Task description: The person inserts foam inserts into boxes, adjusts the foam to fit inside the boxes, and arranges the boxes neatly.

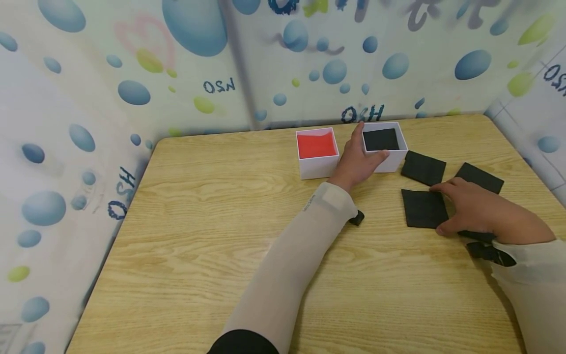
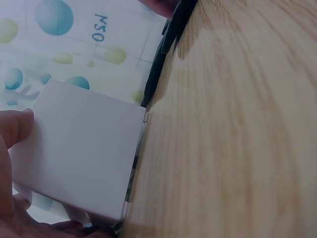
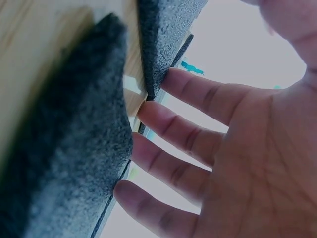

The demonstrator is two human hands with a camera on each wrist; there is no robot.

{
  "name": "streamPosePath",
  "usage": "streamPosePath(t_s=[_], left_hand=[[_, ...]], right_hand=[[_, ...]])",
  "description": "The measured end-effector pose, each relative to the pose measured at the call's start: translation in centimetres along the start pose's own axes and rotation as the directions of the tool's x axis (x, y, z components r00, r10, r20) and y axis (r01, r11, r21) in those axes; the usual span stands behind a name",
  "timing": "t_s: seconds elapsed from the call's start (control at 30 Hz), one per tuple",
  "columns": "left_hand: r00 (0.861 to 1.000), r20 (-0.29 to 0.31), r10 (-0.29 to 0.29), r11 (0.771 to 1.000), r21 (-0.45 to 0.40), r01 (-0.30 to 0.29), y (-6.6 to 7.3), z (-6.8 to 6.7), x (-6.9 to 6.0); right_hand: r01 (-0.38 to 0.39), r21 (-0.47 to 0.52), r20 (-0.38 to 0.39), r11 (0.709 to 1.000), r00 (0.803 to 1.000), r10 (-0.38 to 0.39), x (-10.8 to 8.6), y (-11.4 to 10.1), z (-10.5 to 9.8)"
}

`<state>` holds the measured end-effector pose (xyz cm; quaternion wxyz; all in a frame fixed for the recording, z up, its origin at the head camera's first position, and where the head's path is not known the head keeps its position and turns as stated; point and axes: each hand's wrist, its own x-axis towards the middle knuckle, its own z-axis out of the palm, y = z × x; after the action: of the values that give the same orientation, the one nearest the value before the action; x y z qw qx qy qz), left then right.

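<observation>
**Grip on one side, loose spread on the other**

Head view: The left hand (image 1: pixel 355 162) grasps a white, open-topped rectangular box (image 1: pixel 391 163) with a flat black sheet (image 1: pixel 381 139) inside, thumb at its near rim, fingers at its left side. Just left of this held box, on the wood-grain table (image 1: pixel 199 221), stands a second white open-topped box (image 1: pixel 317 169) showing red material (image 1: pixel 316 146). Right of the held box lie at least four thin black square pieces (image 1: pixel 421 209), the closest just beside it. The right hand (image 1: pixel 479 209) is among them, right of the held box and nearer the wearer, its fingers released and spread.

Left wrist view: The thumb crosses one edge of the held box; other fingertips show along its lower edge. Dark pieces lie beyond the box.

Right wrist view: Four fingers extend, uncurled, their tips at the edges of the textured black pieces; the thumb's tip is out of frame.
</observation>
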<state>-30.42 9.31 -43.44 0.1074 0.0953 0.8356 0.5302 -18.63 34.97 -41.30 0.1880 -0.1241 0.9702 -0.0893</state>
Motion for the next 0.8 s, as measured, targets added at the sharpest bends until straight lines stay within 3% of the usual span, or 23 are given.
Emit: streamPosePath(t_s=[0.8], left_hand=[[1.000,0.004,0.005,1.000,0.017,-0.005,0.06,-0.03,-0.08]], right_hand=[[0.000,0.008,-0.044,1.000,0.999,0.000,0.15,-0.03,0.40]])
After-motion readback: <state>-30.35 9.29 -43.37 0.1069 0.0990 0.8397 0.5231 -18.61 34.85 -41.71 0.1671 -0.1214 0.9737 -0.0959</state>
